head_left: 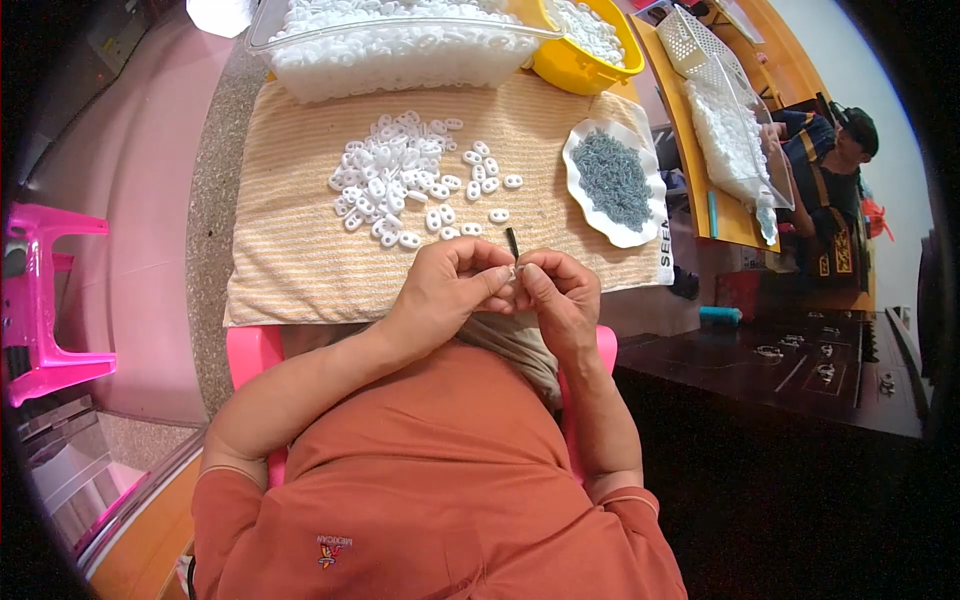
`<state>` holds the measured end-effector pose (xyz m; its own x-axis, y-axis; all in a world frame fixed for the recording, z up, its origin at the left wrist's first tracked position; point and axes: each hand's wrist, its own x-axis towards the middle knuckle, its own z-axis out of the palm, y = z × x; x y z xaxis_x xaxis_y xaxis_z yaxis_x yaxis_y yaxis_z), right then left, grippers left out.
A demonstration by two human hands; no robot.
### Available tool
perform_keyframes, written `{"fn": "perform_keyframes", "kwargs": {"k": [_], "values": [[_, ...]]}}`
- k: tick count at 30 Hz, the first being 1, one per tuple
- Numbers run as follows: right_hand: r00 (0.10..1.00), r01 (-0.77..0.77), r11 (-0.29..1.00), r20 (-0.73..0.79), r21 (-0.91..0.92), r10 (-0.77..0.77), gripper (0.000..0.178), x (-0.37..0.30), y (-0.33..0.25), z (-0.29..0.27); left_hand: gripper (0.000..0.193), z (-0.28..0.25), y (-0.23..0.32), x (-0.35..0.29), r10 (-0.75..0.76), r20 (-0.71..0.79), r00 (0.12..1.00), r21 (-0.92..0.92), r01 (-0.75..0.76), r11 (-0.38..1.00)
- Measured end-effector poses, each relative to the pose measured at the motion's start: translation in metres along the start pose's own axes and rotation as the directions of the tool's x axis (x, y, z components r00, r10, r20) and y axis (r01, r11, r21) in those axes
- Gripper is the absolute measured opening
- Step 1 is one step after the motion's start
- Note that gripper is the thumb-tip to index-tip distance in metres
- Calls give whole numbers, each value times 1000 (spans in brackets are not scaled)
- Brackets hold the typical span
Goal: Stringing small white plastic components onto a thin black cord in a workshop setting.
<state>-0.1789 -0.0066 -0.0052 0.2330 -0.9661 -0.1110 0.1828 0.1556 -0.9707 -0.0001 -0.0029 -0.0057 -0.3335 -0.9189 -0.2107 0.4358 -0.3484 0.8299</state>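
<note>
Over the near edge of the towel, my left hand (455, 283) and my right hand (562, 290) meet fingertip to fingertip. Both are closed in a pinch around a small whitish piece (515, 271), mostly covered by the thumbs. A thin black stick (513, 242) pokes up between the fingers; which hand grips it I cannot tell. Just beyond lies a heap of white oval plastic pieces with two holes each (385, 175), with several loose ones (482, 168) to its right. To the far right, a scalloped white dish (645, 232) holds many tiny grey-blue pieces (613, 180).
A striped beige towel (290, 220) covers the work surface. At the back stand a clear tub (400, 65) and a yellow basin (600, 75), both full of white pieces. A pink stool (60, 300) is at left. Another person (825, 150) sits at a table on the right.
</note>
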Motion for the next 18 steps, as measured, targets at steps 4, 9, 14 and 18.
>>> {"fn": "perform_keyframes", "kwargs": {"k": [4, 9, 14, 18], "values": [[1000, 1, 1000, -8, -15, -1, 14, 0, 2, -1, 15, -2, -2, 1, -10, -11, 1000, -91, 9, 996], [1000, -19, 1000, 2, -18, 19, 14, -1, -2, 3, 14, 0, 2, 0, -41, -30, 999, -156, 36, 987], [998, -65, 998, -23, -25, 64, 14, -2, -6, 6, 14, -1, 3, 0, -57, -12, 998, -148, 54, 988], [996, -85, 996, -33, 1, 85, 14, -2, -5, 7, 15, -2, 0, 1, -56, -15, 998, -145, 54, 988]]}}
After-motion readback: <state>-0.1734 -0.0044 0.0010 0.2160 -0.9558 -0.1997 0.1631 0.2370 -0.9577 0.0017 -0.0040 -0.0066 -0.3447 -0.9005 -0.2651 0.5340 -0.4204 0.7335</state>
